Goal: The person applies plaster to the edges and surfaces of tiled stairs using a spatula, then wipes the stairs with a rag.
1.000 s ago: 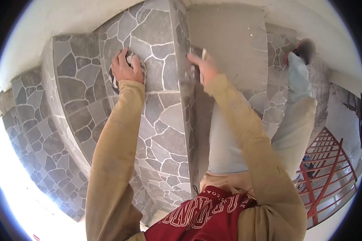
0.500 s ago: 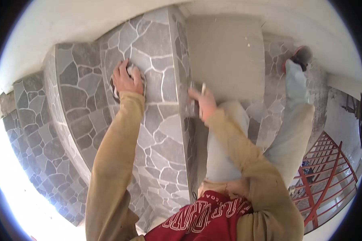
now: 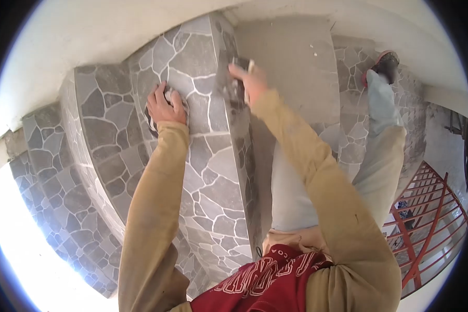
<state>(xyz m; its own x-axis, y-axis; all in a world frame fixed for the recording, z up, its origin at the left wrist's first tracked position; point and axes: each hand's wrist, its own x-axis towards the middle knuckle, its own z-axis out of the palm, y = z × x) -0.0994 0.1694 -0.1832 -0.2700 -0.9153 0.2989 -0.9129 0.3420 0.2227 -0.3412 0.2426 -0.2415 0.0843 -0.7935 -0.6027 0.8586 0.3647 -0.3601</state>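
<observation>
My left hand (image 3: pixel 166 106) is closed over a bunched black-and-white cloth (image 3: pixel 184 110), pressed on the stone-patterned top of a step (image 3: pixel 195 54). Up near the step's edge, my right hand (image 3: pixel 250 80) grips a flat, dark tool (image 3: pixel 238 78) with a pale handle, blurred by motion. The tool lies against the upright face (image 3: pixel 229 52) of the step. Both arms have tan sleeves.
More stone-patterned steps (image 3: pixel 106 114) descend at the left. A plain grey slab (image 3: pixel 291 57) lies right of the step edge. My legs (image 3: pixel 296 192) stretch over the steps on the right, with a dark shoe (image 3: pixel 386 66). A red metal railing (image 3: pixel 426 223) stands lower right.
My right hand has moved up and slightly left along the step's upright face with the tool. My left hand stays on the cloth in about the same place.
</observation>
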